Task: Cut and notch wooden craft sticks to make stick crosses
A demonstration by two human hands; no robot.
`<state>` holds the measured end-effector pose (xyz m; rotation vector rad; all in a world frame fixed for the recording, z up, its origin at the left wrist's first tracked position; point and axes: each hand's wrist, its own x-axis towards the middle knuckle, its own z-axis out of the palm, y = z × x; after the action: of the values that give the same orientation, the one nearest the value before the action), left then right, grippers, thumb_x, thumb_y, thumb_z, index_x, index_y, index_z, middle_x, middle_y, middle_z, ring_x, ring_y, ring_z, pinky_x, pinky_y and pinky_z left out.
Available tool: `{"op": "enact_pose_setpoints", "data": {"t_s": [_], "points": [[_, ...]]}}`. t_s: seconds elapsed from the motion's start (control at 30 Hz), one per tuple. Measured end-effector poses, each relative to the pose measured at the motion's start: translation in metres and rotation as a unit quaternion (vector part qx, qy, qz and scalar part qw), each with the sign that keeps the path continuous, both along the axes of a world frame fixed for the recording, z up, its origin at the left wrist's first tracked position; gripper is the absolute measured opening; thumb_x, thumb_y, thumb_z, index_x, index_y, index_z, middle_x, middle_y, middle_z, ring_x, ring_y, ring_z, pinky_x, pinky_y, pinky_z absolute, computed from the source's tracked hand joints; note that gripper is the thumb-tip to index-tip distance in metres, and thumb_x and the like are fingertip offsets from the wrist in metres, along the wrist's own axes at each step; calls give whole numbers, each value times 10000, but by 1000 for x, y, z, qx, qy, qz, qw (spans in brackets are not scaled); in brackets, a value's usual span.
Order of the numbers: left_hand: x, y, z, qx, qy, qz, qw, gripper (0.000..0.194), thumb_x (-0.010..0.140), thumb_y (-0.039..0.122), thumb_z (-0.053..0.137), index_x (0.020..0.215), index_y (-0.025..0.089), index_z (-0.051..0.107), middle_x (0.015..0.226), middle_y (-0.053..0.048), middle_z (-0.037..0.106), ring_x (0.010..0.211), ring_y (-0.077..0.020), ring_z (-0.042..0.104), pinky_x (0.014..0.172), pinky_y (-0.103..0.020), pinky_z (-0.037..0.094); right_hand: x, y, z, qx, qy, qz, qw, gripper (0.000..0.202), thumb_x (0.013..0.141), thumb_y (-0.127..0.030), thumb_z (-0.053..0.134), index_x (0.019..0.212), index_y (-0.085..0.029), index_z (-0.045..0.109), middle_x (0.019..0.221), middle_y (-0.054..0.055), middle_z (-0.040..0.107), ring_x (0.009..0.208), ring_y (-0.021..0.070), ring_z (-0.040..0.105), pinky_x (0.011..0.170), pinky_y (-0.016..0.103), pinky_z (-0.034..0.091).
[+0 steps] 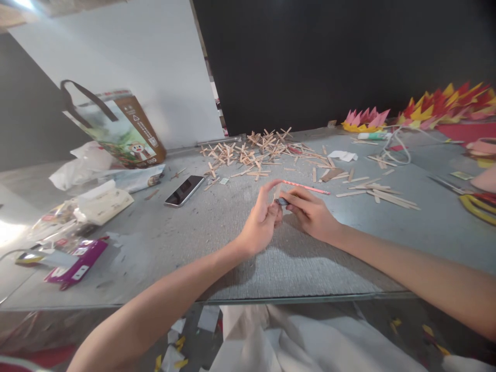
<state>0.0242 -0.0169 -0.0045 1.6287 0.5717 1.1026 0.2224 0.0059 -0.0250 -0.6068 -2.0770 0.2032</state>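
Over the middle of the grey table, my left hand and my right hand meet fingertip to fingertip. Between them is a short wooden stick piece and a small dark object that I cannot identify. My left hand pinches the stick piece with the index finger raised. My right hand grips the small dark object against it. A pink pencil lies on the table just beyond my right hand.
A pile of small wooden stick crosses lies at the back, loose sticks to the right. A phone lies left of centre. A paper bag, plastic wrappers and a purple box crowd the left. Paper flowers, scissors sit right.
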Motion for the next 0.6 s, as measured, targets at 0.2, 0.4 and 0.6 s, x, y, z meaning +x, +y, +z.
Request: {"op": "enact_pose_setpoints", "data": {"t_s": [0.2,0.4,0.6], "points": [[-2,-1,-1,-25,16,38,999,559,1104,497,418,1592,251,296,654,69,400,575,-124,354,602,-276,376,0,-7,4,2,-34,-34,999,455,1100,-212,484,1542,-308,531,1137,113,665,1030,273,634,897,444,535],[-2,-2,1,-27,16,35,999,547,1107,450,421,1597,241,295,658,69,407,583,-126,361,617,-286,379,-3,-13,5,-17,-24,-44,999,399,1110,-249,453,1486,-284,583,1122,121,673,1033,280,654,900,449,554],[-3,7,1,-155,-84,-25,984,594,1040,357,544,1559,223,288,584,125,318,514,-105,298,589,-258,365,-1,-7,11,-28,42,-145,988,336,1127,-336,439,1314,-227,695,1048,113,720,921,257,688,821,409,553]]}}
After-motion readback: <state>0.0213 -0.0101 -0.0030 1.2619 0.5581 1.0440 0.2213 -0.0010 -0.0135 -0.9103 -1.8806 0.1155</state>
